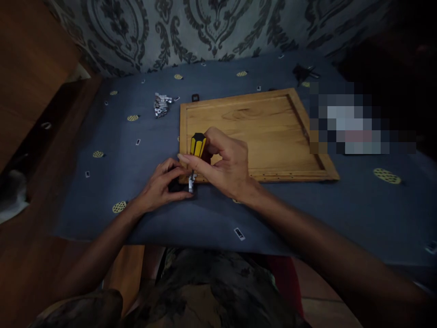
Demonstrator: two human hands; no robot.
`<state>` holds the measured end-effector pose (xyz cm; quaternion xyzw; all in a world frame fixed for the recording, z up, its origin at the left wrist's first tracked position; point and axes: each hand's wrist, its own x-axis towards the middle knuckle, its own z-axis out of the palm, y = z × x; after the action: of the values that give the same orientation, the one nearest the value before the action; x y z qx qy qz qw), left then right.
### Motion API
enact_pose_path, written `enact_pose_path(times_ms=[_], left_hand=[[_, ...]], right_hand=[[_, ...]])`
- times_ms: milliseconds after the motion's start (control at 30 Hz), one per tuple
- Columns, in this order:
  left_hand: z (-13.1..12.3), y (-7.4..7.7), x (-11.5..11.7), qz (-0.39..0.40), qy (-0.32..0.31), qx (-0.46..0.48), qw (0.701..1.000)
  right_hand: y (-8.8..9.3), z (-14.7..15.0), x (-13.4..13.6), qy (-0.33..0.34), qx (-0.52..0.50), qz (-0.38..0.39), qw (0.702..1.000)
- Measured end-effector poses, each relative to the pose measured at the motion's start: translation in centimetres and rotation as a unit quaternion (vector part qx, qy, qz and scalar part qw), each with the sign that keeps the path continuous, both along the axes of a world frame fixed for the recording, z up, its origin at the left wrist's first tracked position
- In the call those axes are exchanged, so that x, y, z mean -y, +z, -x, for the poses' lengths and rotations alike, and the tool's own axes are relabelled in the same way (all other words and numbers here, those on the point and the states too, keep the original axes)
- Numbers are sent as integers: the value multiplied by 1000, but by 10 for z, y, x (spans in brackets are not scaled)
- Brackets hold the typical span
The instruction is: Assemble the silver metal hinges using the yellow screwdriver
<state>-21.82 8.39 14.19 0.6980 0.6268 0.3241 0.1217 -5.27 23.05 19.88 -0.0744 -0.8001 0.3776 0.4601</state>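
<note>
A wooden cabinet door (259, 123) with a raised frame lies flat on the blue cloth. At its near left corner sits a metal hinge (191, 183), which sticks out past the door's near edge. My left hand (162, 184) pinches this hinge between thumb and fingers. Above it, my right hand (227, 161) grips the yellow and black handle of a screwdriver (197, 145), held upright. The screwdriver's shaft points down at the hinge; its tip is too small to make out. Several small dark holes run along the door's near edge.
A pile of metal hinges (161, 105) lies beyond the door's left corner. A small black square piece (195, 97) rests behind the door. Dark tools (304, 73) lie at the back right, near a blurred-out patch. Wooden furniture (34, 68) stands on the left.
</note>
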Motion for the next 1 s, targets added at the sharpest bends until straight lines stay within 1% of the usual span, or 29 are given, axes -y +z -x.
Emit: enact_pose_path(times_ms=[167, 300, 367, 467, 533, 600, 667, 733, 800, 867, 1000], left_hand=[[-1, 1, 0, -9, -5, -7, 1000], [0, 0, 0, -19, -5, -17, 1000], [1, -2, 0, -21, 0, -18, 1000], [1, -4, 0, -23, -4, -5, 1000], [2, -5, 1, -22, -3, -2, 1000], [2, -7, 2, -17, 10, -9, 1000], [3, -7, 3, -11, 20, -12, 1000], [2, -7, 2, -13, 13, -9, 1000], [1, -5, 1, -25, 3, -12, 1000], [0, -4, 0, -37, -2, -14, 999], [0, -3, -1, -27, 2, -6, 1000]], right_hand=[[-4, 0, 1, 13, 11, 4, 1000], [-3, 0, 2, 31, 10, 10, 999], [0, 0, 1, 64, 12, 19, 998], [5, -2, -3, 134, 42, 44, 989], [9, -4, -7, 185, 82, 63, 977], [13, -6, -12, 236, 115, 79, 962], [15, -7, -15, 278, 122, 92, 948], [17, -8, -17, 302, 111, 101, 942], [17, -7, -17, 303, 100, 100, 942], [14, -6, -15, 277, 92, 88, 953], [6, -4, -7, 160, 41, 17, 986]])
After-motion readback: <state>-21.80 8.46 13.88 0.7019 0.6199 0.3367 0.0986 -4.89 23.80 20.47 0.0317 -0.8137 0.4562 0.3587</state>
